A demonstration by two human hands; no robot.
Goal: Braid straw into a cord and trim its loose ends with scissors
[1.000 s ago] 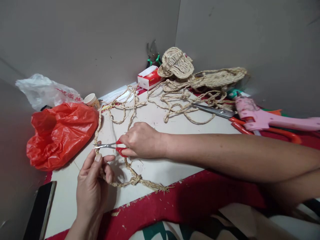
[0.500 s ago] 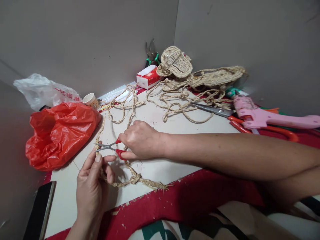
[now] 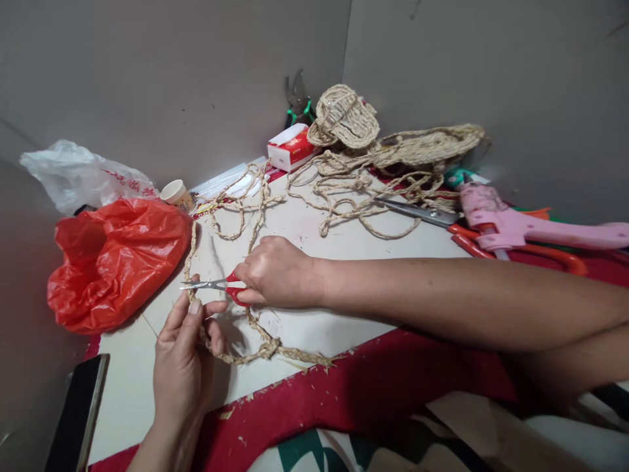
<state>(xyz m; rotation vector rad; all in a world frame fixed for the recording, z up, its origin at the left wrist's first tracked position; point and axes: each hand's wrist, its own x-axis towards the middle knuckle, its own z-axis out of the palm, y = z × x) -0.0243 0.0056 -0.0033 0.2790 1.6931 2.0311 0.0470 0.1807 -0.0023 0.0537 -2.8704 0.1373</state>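
Note:
In my right hand (image 3: 275, 272) is a small pair of scissors (image 3: 212, 285) with red handles, pointing left. Their blades lie nearly closed across the braided straw rope (image 3: 190, 259), just above my left fingertips. My left hand (image 3: 184, 347) pinches this rope between thumb and fingers, palm turned toward the right. Below the hands the rope runs right to a knot (image 3: 269, 348), past which a frayed end (image 3: 314, 357) reaches the red cloth. Another stretch of rope goes up from the knot behind my right hand.
Left stand a red plastic bag (image 3: 120, 262), a paper cup (image 3: 177, 194) and a phone (image 3: 78, 413). Coiled rope (image 3: 422, 147), a tissue pack (image 3: 291, 147) and pliers (image 3: 298, 105) sit at the back. Large scissors (image 3: 427, 214) and a pink glue gun (image 3: 531, 226) lie right.
The scissor blades have closed from spread to nearly together at the rope, and the red handles have drawn closer. My left hand keeps its pinch in about the same place.

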